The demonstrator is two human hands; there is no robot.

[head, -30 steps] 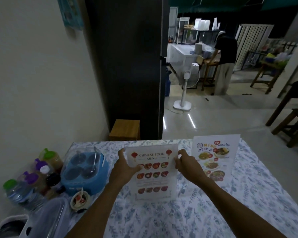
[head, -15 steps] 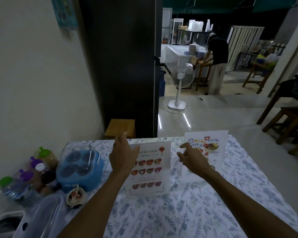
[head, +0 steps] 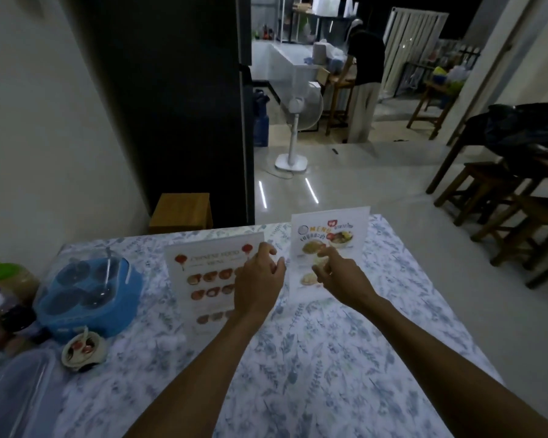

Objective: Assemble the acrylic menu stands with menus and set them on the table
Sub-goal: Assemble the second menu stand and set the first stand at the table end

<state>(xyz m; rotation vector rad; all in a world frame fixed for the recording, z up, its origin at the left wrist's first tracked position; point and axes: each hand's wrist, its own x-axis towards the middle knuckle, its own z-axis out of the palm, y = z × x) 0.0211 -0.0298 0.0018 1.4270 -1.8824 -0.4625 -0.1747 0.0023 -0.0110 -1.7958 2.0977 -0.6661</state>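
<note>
Two acrylic menu stands are upright on the floral tablecloth of the table (head: 329, 368). The Chinese food menu stand (head: 203, 279) is at the centre. A second, colourful menu stand (head: 342, 229) is to its right, nearer the far edge. My left hand (head: 260, 282) hovers in front of the Chinese menu's right edge, fingers spread and holding nothing. My right hand (head: 339, 276) reaches in front of the lower part of the second stand with its fingers extended. Whether it touches the stand is unclear.
A blue condiment caddy (head: 89, 295), sauce bottles (head: 7, 279), a small bowl (head: 83, 349) and a clear plastic box (head: 16, 393) crowd the table's left side. Beyond the table are a wooden stool (head: 181, 213), a standing fan (head: 295, 131), a person (head: 364, 80) and wooden stools (head: 503, 213).
Both hands let go of the Chinese menu stand, which stays upright. They have shifted right, and my right hand now sits in front of the second stand.
</note>
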